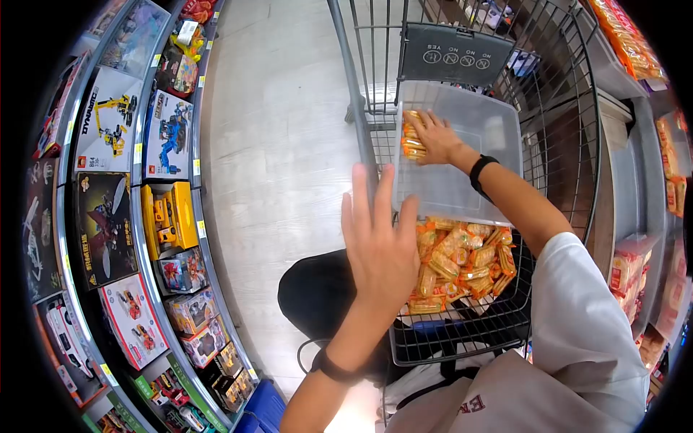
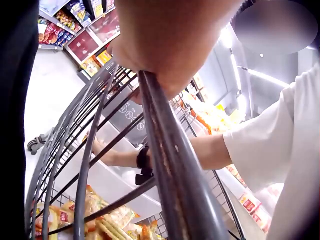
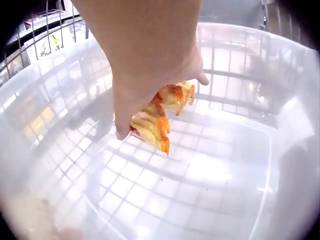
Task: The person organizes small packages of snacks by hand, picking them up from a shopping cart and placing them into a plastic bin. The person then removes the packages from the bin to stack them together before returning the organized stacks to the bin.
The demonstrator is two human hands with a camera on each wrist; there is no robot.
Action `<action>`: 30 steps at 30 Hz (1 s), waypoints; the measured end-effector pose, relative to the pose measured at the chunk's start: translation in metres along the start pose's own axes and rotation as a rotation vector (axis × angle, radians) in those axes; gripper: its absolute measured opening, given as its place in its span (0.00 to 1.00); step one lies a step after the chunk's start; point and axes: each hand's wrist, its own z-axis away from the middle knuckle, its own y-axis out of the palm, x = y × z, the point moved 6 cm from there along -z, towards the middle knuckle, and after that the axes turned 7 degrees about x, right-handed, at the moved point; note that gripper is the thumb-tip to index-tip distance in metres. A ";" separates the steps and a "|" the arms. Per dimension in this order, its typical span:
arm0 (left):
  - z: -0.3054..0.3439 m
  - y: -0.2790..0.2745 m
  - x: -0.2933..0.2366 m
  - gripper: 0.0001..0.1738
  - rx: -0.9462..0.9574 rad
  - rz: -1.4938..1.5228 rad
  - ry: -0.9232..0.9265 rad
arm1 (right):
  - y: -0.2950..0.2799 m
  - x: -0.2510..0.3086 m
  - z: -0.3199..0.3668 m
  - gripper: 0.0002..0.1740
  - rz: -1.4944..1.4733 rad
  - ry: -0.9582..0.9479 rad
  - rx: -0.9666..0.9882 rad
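A clear plastic bin (image 1: 484,130) sits in the shopping cart (image 1: 359,108). Inside it, my right hand (image 1: 437,141) grips a few snack packets (image 1: 412,141) with orange-edged wrappers near the left wall; the right wrist view shows these packets (image 3: 150,127) under the palm, between thumb and fingers. My left hand (image 1: 382,252) is beside the cart's left side, fingers straight and spread, holding nothing. In the left wrist view the left hand (image 2: 150,75) overlaps the thick grey cart rail (image 2: 170,150). Many similar loose packets (image 1: 465,260) lie heaped in the cart, nearer my body than the bin.
Shelves of boxed toys (image 1: 108,231) line the left side, with pale aisle floor (image 1: 260,144) between them and the cart. Bagged snacks (image 1: 628,36) and clear shelf bins (image 1: 635,245) stand at the right. A grey flap (image 1: 455,54) hangs at the cart's far end.
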 end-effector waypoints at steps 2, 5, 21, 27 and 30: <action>0.000 0.003 0.000 0.15 -0.062 -0.013 0.014 | -0.013 0.004 0.004 0.66 0.095 0.028 0.005; 0.000 -0.001 -0.002 0.16 -0.056 -0.009 0.025 | -0.015 0.001 0.016 0.66 0.067 0.086 -0.044; -0.003 -0.004 -0.007 0.19 -0.031 -0.034 0.008 | 0.027 -0.063 0.003 0.54 -0.844 0.639 -0.144; -0.002 -0.006 -0.005 0.20 -0.047 -0.010 0.002 | 0.073 -0.080 -0.052 0.38 -1.102 0.481 -0.057; -0.001 -0.003 -0.004 0.24 -0.010 -0.040 0.023 | 0.042 -0.063 -0.026 0.32 -1.101 0.565 -0.046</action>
